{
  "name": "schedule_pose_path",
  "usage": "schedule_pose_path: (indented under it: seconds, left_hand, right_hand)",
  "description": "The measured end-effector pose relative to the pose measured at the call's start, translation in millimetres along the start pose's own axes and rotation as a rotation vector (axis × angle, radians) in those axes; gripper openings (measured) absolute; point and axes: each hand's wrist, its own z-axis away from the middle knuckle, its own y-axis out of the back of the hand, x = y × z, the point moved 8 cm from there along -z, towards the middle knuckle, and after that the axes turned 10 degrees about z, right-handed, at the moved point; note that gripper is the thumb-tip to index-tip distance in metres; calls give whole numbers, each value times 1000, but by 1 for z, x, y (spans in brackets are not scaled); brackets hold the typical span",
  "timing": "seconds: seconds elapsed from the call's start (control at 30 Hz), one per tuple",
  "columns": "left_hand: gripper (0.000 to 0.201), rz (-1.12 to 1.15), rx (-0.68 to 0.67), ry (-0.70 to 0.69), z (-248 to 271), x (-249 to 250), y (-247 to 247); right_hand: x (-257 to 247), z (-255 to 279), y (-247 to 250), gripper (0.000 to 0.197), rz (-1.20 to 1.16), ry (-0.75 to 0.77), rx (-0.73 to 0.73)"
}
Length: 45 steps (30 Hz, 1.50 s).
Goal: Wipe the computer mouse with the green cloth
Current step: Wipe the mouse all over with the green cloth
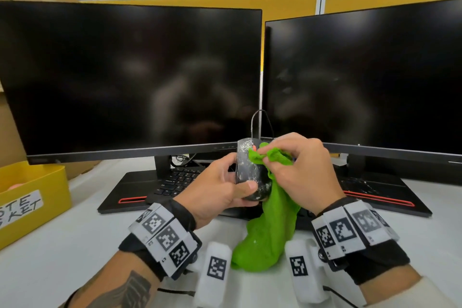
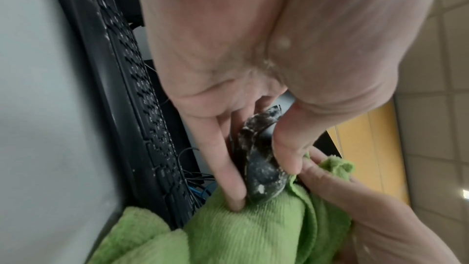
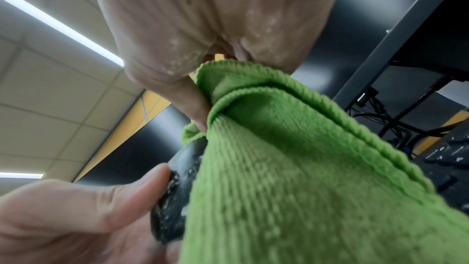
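Green cloth (image 1: pixel 271 222), bunched in the right hand (image 1: pixel 303 170), should press firmly across the powder-flecked computer mouse (image 1: pixel 250 170) while the left hand (image 1: pixel 220 187) clamps it steady.

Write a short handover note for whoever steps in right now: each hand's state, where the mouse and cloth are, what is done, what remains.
Left hand: grips the black corded computer mouse, lifted above the desk in front of the two dark monitors.
Right hand: pinches the bunched green ribbed cloth against the mouse's right side; the rest of the cloth hangs down.
Done: wiping is under way.
Left: white residue still speckles the mouse's top and left edge; wipe those areas, then set the mouse down.
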Motion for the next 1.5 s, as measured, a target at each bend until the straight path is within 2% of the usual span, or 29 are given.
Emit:
schedule_pose_path:
  seconds: [0.07, 0.13, 0.23, 0.3, 0.4, 0.5, 0.57, 0.7, 0.87, 0.97, 1.17, 1.3, 1.43, 1.5]
  left_hand:
    - [61, 17, 20, -20, -1, 4, 4]
    - [59, 25, 35, -28, 0, 7, 7]
    - [61, 34, 18, -4, 1, 4, 3]
    - [60, 40, 1, 4, 0, 2, 0]
    - [53, 41, 33, -11, 0, 5, 6]
    - [46, 20, 58, -16, 2, 10, 10]
    - [46, 41, 42, -1, 3, 10, 8]
    - [50, 78, 13, 12, 3, 9, 3]
    - [44, 80, 40, -10, 4, 10, 3]
    - [43, 75, 60, -26, 3, 13, 8]
    - [46, 84, 43, -15, 3, 9, 4]
    - [45, 119, 76, -42, 2, 13, 10]
    - [46, 115, 60, -9, 3, 9, 5]
    - [47, 124, 51, -15, 3, 10, 3]
  right_hand:
    - [-7, 4, -5, 24, -5, 42, -64]
    - [-4, 3, -6, 25, 34, 18, -100]
    - [4, 1, 3, 24, 69, -45, -32]
    - [-2, 1, 5, 26, 44, -16, 2]
    - [-8, 4, -4, 38, -27, 16, -74]
    - [4, 3, -7, 32, 49, -43, -130]
    - [11, 0, 2, 30, 28, -86, -72]
    - [14, -5, 18, 22, -156, -119, 75]
    - [1, 0, -2, 14, -93, -103, -28]
    - [9, -1, -5, 12, -94, -142, -87]
    - [14, -3, 0, 11, -63, -166, -26]
    - [9, 2, -13, 17, -83, -123, -137]
    - [24, -2, -1, 20, -38, -182, -18]
    - [21, -3, 1, 20, -68, -163, 5]
